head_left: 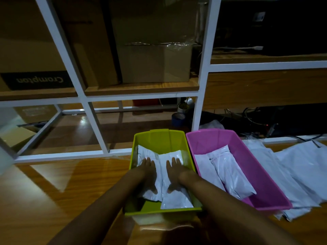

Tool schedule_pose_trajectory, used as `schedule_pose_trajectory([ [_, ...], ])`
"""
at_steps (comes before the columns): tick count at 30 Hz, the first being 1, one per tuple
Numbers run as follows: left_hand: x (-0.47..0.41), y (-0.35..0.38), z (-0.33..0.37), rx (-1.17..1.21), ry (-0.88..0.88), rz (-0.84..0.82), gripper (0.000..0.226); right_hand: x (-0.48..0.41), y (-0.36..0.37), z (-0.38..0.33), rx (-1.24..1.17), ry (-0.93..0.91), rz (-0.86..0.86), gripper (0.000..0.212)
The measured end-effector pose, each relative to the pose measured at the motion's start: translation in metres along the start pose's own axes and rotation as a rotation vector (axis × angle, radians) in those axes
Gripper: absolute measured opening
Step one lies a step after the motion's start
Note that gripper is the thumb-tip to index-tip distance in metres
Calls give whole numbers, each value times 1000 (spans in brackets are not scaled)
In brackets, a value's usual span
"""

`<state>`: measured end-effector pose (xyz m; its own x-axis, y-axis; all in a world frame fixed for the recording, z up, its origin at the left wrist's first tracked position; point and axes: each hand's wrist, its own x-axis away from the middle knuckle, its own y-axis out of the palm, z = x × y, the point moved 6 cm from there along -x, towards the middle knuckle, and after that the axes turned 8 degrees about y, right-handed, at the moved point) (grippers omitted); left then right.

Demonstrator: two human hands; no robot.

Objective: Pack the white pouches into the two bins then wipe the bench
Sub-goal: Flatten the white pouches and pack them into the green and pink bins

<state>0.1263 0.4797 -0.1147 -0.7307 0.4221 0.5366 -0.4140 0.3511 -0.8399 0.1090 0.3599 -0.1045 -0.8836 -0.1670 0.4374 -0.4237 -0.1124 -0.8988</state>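
Left hand (pixel 149 171), right hand (pixel 174 171) flat, pressing pouches (pixel 174 197), green bin (pixel 159 137)

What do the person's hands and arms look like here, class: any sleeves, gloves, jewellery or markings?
The left hand and right hand are bare, with no gloves; no rings show in the dim light. The left forearm and right forearm are also uncovered: no sleeves, watch, bracelet or markings are visible.

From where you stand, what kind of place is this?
Probably a storeroom or packing area: cardboard boxes stand on white-framed shelves, white pouches lie in a green bin and a pink bin on a wooden bench, and loose cables lie behind.
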Motion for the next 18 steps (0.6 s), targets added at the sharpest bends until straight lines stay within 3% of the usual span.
schedule_pose_trajectory([
  [5,49,-40,-6,186,-47,224,93,24,-43,3,-240,-72,215,89],
  [10,131,-80,37,425,-66,735,64,118,-73,33,-482,-145,503,73],
  [14,178,-86,112,565,-43,1042,60,207,-59,77,-679,-122,696,60],
  [18,205,-81,198,691,-15,1226,53,286,-25,124,-769,-61,812,49],
])
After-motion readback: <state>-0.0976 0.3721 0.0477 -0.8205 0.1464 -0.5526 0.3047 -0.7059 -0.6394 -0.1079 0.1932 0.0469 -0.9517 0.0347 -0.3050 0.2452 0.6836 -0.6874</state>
